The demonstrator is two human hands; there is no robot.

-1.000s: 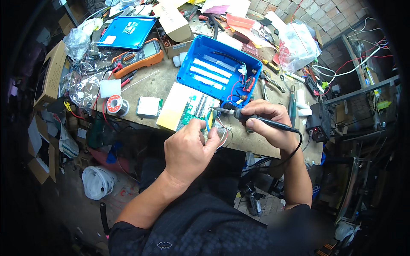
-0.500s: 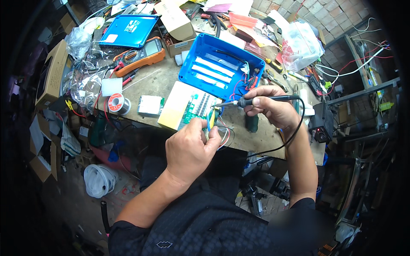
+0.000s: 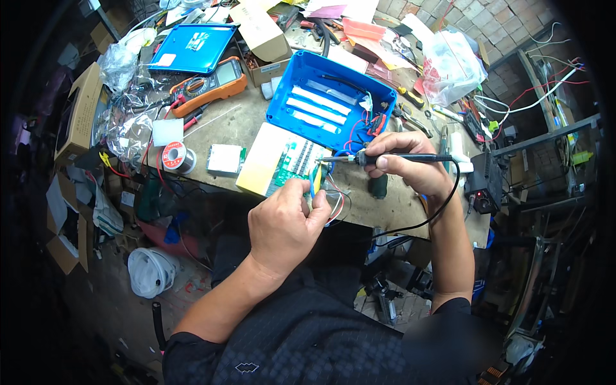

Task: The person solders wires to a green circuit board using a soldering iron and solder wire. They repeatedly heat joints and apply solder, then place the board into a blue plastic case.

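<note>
A soldering iron (image 3: 401, 156) is gripped in my right hand (image 3: 410, 165), its metal tip pointing left to the right edge of a green circuit board (image 3: 292, 164). The board lies on a yellow and white box (image 3: 262, 160) at the front of the bench. My left hand (image 3: 285, 218) is closed in a pinch on blue and yellow wires (image 3: 316, 181), just below the iron's tip. Thin red and white wires (image 3: 339, 205) hang beside my left fingertips. Whether the tip touches the board or a wire end is too small to tell.
Behind the board stands an open blue case (image 3: 333, 99) with white strips inside. To the left are a solder spool (image 3: 178, 158), a small white-topped module (image 3: 226, 158) and an orange multimeter (image 3: 212, 83). A black soldering station (image 3: 482, 189) sits right; the iron's cord (image 3: 443, 215) loops below my right hand.
My right hand has tilted the soldering iron a little flatter, its handle end slightly lower. The left hand stays nearly still with the wires.
</note>
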